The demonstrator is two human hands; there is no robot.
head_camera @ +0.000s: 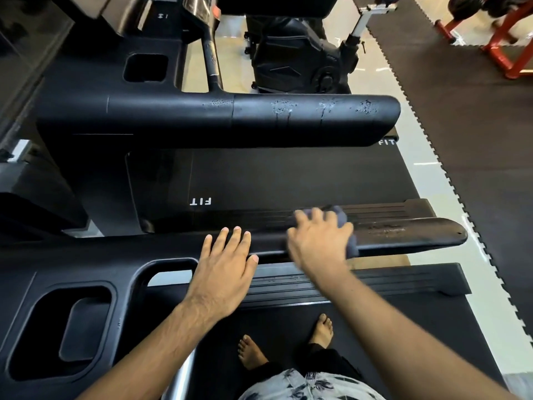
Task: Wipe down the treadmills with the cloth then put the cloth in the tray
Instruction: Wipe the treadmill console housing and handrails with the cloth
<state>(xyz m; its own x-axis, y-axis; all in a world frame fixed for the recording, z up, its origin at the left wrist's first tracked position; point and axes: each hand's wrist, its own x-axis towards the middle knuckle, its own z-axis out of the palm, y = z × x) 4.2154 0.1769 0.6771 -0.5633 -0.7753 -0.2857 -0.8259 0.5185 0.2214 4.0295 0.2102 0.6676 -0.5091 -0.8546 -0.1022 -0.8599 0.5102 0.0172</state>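
1. The right hand (318, 241) is pressed palm-down on a grey cloth (344, 226), fingers spread over it; the hand is blurred, and whether the cloth is gripped or only pressed flat cannot be told.
2. The cloth is bunched on the near handrail (403, 230) of the treadmill ahead, showing past the fingertips and at the right edge of the hand.
3. The left hand (223, 269) is laid flat and open on the same rail, fingers together, holding nothing, just left of the right hand and apart from it.
4. The belt (288, 180) of that treadmill is seen beyond the rail, marked "FIT" in white.
5. The far handrail (245, 119) is crossed by patches of droplets and streaks toward its right end.
6. A recessed tray (145, 67) is set in the console at upper left; another tray (63, 327) is set in the console at lower left, nearest the person.
7. Bare feet (321, 332) are placed on the belt of the near treadmill, below a patterned shirt (305, 385).
8. Dark floor mats (476, 125) with toothed edges are laid at right, with a red rack (501, 50) at the upper right corner.
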